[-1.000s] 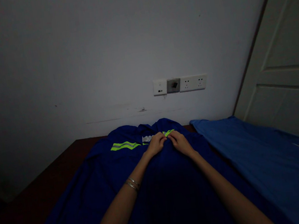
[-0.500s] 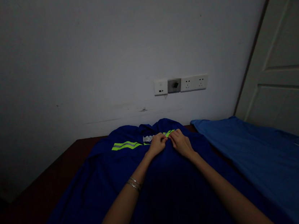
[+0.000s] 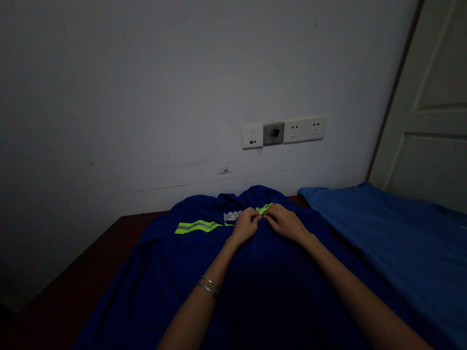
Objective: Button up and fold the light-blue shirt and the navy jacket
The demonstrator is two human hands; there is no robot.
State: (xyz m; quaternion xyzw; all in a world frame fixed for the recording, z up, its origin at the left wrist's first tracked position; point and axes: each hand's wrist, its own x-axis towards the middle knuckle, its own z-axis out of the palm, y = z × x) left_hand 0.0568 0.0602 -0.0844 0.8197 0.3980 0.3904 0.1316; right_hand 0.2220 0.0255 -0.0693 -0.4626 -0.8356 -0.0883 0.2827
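Behind the dark blue garment (image 3: 264, 256), a pale, scuffed wall (image 3: 154, 82); off beyond its right side, a panelled door (image 3: 439, 87); beneath it and out past its left edge, a dark red tabletop (image 3: 99, 259). Spread wide over that surface, presumably to bring its striped part within easy reach of both hands: the garment itself. Along its right edge, a lighter blue cloth (image 3: 412, 244), perhaps kept aside to leave working room. Above its far end, a row of wall sockets (image 3: 283, 132). Over its far part, a left hand (image 3: 246, 224) and a right hand (image 3: 285, 222), nearly meeting, each with fingers drawn in to the thumb, seemingly pinching the fabric (any small fastener in between, too dark to make out). Held so close, most likely, for fine control of one narrow spot. Toward the garment's left, a yellow-green stripe (image 3: 197, 226); toward its right, a shorter showing of stripe (image 3: 265, 209), just beyond the fingertips; near its middle, a white patch (image 3: 230, 216), partly hidden by the left hand. Smallest of all, the pinched spot on the garment: between the two sets of fingertips, apparently touching both, with more fabric beneath the forearms.
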